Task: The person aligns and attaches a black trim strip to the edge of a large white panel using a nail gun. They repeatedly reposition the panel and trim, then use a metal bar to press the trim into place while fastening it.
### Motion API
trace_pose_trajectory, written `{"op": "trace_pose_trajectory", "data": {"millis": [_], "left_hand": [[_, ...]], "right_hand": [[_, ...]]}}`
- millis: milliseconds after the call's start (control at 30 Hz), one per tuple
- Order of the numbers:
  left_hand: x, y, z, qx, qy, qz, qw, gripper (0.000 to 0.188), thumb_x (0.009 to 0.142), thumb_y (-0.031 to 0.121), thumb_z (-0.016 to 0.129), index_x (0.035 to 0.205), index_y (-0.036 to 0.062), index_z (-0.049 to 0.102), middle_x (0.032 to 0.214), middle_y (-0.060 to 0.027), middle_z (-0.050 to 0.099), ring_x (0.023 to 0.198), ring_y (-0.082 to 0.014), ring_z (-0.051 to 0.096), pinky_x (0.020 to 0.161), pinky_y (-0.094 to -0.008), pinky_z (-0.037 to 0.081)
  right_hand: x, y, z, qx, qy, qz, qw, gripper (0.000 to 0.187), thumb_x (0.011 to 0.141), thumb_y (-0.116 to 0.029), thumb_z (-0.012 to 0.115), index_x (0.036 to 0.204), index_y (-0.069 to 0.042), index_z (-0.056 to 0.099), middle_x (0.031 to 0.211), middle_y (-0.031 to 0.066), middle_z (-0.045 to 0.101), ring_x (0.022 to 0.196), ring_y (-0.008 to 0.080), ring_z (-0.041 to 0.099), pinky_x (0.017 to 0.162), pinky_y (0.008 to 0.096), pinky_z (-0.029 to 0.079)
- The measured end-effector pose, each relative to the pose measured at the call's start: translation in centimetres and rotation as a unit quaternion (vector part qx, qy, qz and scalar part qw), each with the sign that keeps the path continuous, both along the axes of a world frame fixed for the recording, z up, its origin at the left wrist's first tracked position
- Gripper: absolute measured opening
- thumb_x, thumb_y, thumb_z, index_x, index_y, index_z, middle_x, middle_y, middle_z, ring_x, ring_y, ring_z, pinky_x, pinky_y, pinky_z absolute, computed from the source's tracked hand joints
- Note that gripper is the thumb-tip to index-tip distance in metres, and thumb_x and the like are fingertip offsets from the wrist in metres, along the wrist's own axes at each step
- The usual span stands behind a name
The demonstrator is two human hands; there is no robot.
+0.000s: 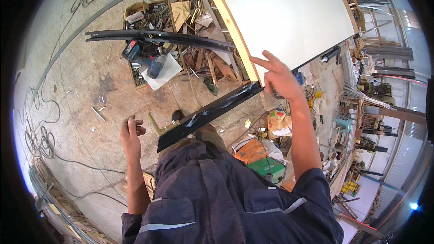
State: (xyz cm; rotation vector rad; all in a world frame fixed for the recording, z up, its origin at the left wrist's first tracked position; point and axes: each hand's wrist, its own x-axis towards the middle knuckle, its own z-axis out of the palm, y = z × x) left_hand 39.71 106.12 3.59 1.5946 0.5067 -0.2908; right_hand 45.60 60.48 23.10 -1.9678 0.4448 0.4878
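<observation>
A large white panel [280,13] edged with a pale wooden strip [230,27] lies in front of me. At the strip's near end my right hand [282,79] is raised, index and middle fingers stretched out over the panel's corner and the others curled. It appears to hold nothing; whether the fingertips touch the strip is unclear. A black metal bar [210,113] with whitish smears runs from that corner down-left, in front of my waist. Beyond its near end, my left hand [131,138] hovers apart from it, fingers loosely bent with nothing visible in them.
Another black bar [181,39] sticks out left of the panel above a wooden box [131,70] of scraps, where a blue cordless drill [156,65] rests near white paper [162,76]. Bags, a green box [267,170] and cables crowd the right floor; coiled hose [40,140] lies left.
</observation>
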Motion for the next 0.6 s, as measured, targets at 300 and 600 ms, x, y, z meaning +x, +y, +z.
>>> {"op": "trace_pose_trajectory", "data": {"millis": [300, 600], "left_hand": [[1.2, -0.4, 1.4, 0.028, -0.035, 0.019, 0.999, 0.044, 0.11, 0.034, 0.047, 0.126, -0.0039, 0.06, 0.096, -0.0111, 0.069, 0.075, -0.0141, 0.065, 0.067, -0.0296, 0.055], [6.1, -2.8, 8.7, -0.015, -0.174, 0.05, 0.983, 0.044, 0.111, 0.036, 0.043, 0.125, -0.0034, 0.059, 0.096, -0.0117, 0.067, 0.074, -0.0146, 0.062, 0.069, -0.0296, 0.052]], "right_hand": [[-4.6, -1.4, 1.6, 0.596, -0.158, -0.096, 0.781, 0.059, 0.093, 0.003, 0.038, 0.152, -0.002, 0.042, 0.155, 0.0282, 0.042, 0.053, 0.0091, 0.059, 0.058, 0.0285, 0.049], [-7.8, -2.4, 1.6, 0.654, -0.221, -0.069, 0.721, 0.061, 0.096, -0.001, 0.041, 0.157, -0.001, 0.034, 0.159, 0.0264, 0.038, 0.054, 0.0075, 0.056, 0.06, 0.0279, 0.049]]}}
